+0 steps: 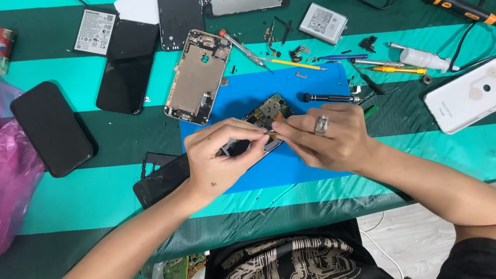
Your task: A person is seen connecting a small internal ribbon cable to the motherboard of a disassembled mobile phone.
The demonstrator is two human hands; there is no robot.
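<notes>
Here, at frame centre, my left hand (219,157) pinched the small dark phone circuit board (268,113) over the blue work mat (241,94); my right hand (327,137) (ringed) closed on its edge, best worked gently, steadily.

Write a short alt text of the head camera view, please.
Both hands, left hand and right hand, work on an opened phone circuit board over a blue mat. Phone frames, batteries, screwdrivers and a soldering iron surround it.
</notes>
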